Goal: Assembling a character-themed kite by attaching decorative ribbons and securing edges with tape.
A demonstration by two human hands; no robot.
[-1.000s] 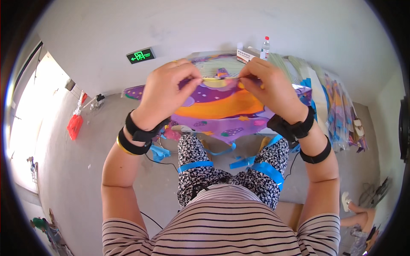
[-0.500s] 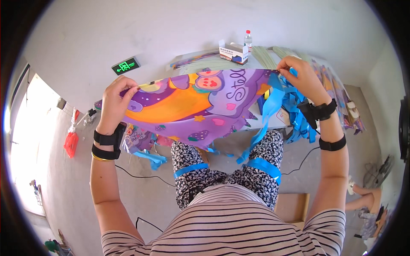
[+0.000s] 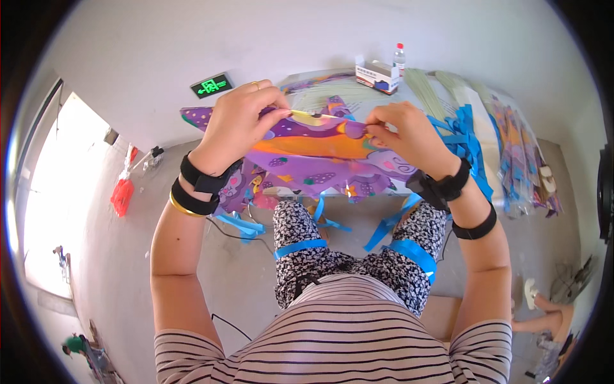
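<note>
A thin purple kite sheet (image 3: 300, 147), printed with an orange crescent, stars and cartoon shapes, is held up by its top edge in front of me. My left hand (image 3: 240, 125) pinches that edge between thumb and fingers, left of a pale yellow patch with a small dark spot. My right hand (image 3: 409, 137) pinches the same edge farther right. Between the hands the edge is fairly taut, and the lower part hangs loose over the near side of the table. Whether a thin rod lies along the edge, I cannot tell.
The table holds blue ribbons (image 3: 470, 141), pale thin sticks (image 3: 425, 96), an open box (image 3: 376, 75), a bottle (image 3: 400, 59) and bagged printed sheets (image 3: 518, 153). Blue strips hang at the front near my knees. A red bag (image 3: 122, 195) hangs at left. Other people are at both lower sides.
Both hands have come closer together along the top edge; my right hand has left the right corner and moved inward. The view has shifted slightly left.
</note>
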